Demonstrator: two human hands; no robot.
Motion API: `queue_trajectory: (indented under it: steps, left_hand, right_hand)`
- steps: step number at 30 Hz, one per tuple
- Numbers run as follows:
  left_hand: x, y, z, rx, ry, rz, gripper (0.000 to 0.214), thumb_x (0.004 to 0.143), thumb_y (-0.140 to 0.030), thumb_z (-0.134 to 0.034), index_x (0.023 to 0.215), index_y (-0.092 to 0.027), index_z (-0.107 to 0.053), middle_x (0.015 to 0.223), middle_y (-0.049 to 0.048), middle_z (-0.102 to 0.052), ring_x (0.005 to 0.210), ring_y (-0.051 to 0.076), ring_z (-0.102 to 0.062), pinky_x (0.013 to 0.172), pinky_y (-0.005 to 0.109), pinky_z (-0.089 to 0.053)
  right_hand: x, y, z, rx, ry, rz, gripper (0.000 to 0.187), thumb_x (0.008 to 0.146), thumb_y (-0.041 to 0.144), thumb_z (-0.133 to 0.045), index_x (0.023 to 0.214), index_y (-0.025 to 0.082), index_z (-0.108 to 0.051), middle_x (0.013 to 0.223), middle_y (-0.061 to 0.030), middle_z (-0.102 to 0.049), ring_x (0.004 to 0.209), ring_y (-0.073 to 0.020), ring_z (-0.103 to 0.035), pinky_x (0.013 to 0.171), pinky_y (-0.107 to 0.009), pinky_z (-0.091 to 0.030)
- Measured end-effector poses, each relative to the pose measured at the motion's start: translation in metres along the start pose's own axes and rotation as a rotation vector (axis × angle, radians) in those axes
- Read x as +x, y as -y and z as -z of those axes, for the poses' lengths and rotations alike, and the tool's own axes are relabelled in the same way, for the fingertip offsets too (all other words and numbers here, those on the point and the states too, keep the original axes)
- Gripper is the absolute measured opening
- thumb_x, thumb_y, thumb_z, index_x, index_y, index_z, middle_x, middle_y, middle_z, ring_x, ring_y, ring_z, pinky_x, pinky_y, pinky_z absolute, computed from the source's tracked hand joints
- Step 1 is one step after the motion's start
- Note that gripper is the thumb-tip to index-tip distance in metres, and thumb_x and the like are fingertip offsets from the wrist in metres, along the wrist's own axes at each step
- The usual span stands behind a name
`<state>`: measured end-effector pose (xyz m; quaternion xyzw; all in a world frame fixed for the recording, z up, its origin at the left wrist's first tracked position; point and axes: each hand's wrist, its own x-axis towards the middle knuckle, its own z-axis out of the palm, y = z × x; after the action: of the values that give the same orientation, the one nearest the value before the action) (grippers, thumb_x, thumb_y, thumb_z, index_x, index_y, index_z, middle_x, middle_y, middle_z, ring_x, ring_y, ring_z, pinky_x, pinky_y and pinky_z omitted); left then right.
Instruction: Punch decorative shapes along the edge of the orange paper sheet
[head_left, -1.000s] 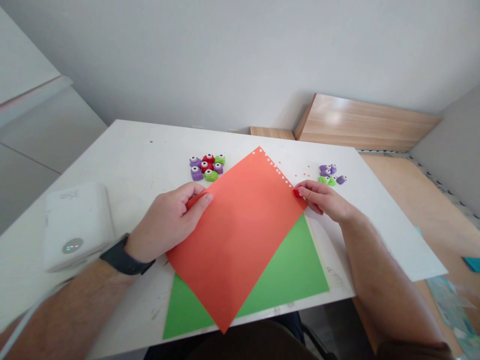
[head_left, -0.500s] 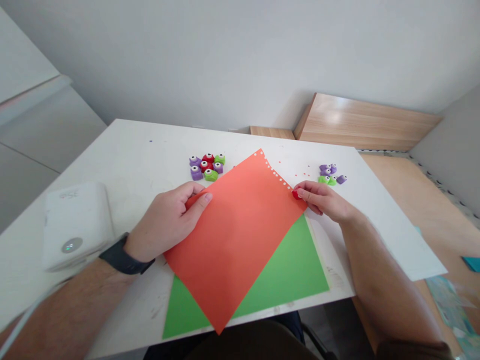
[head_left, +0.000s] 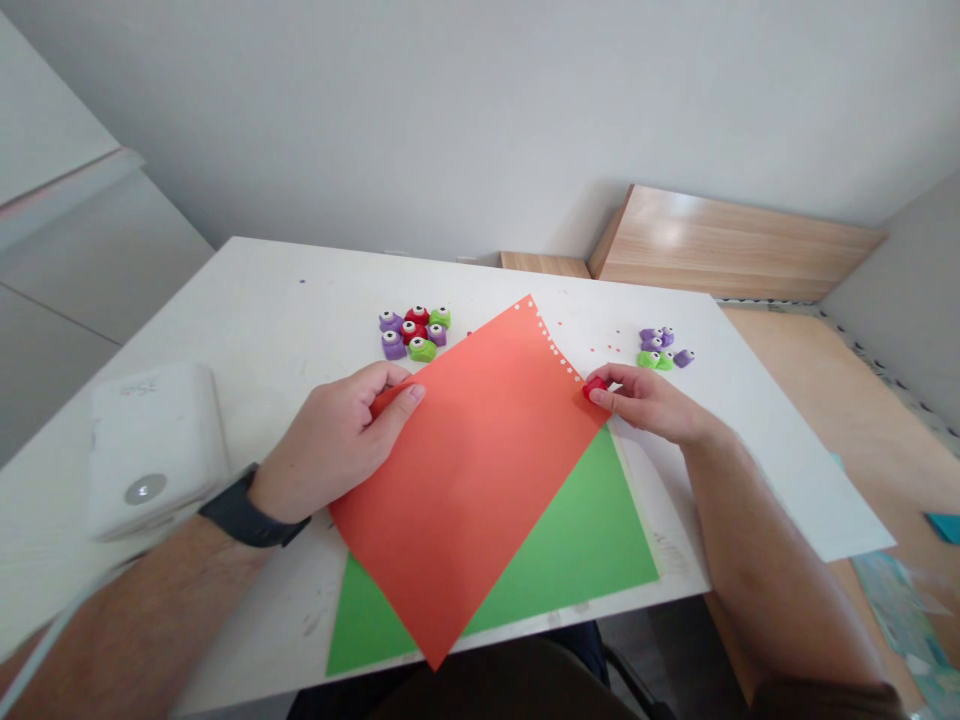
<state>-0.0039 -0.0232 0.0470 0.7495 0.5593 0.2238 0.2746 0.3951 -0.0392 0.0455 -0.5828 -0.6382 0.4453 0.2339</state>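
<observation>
Right hand [head_left: 651, 402] holds red punch [head_left: 593, 387], apparently touching orange paper [head_left: 480, 450].

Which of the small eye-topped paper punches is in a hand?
The red punch in the right hand, at the edge of the orange paper sheet. Every other punch is in the left group or right group on the white table.

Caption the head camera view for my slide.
Left hand holds orange paper; right hand grips red punch at its edge.

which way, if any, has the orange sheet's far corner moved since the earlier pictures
Yes: the orange sheet has shifted, its far corner slightly rightward against the wooden block behind it.
</observation>
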Motion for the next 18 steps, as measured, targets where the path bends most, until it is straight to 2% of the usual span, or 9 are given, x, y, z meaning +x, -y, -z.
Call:
queue_trajectory:
  steps: [5,10,18]
  left_hand:
    - [0.0001,-0.0015,0.0002,-0.003,-0.003,0.001,0.033,0.105,-0.055,-0.054,0.107,-0.025,-0.068,0.088,-0.0047,-0.076,0.075,0.018,-0.064,0.072,0.029,-0.045]
    - [0.0002,0.0007,-0.0006,-0.018,-0.003,0.011,0.032,0.104,-0.055,-0.055,0.107,-0.026,-0.069,0.088,-0.0052,-0.077,0.075,0.018,-0.065,0.069,0.029,-0.045]
    - [-0.0001,-0.0008,-0.001,-0.014,-0.013,0.019,0.032,0.103,-0.055,-0.055,0.108,-0.026,-0.069,0.087,-0.0041,-0.077,0.074,0.019,-0.064,0.069,0.029,-0.045]
  right_hand:
    - [-0.0003,0.0003,0.0004,-0.001,0.0,-0.013,0.052,0.083,0.069,-0.078,0.103,0.021,-0.076,0.085,-0.0057,-0.071,0.074,-0.0191,-0.059,0.063,-0.032,-0.047]
    - [0.0017,-0.004,0.0,0.02,0.042,0.013,0.047,0.089,0.064,-0.075,0.107,0.021,-0.076,0.101,-0.0081,-0.076,0.089,-0.0223,-0.065,0.077,-0.036,-0.053]
    - [0.0017,-0.0073,0.0016,0.011,0.05,0.019,0.043,0.092,0.063,-0.074,0.108,0.022,-0.076,0.103,-0.0072,-0.077,0.091,-0.0224,-0.067,0.081,-0.036,-0.054]
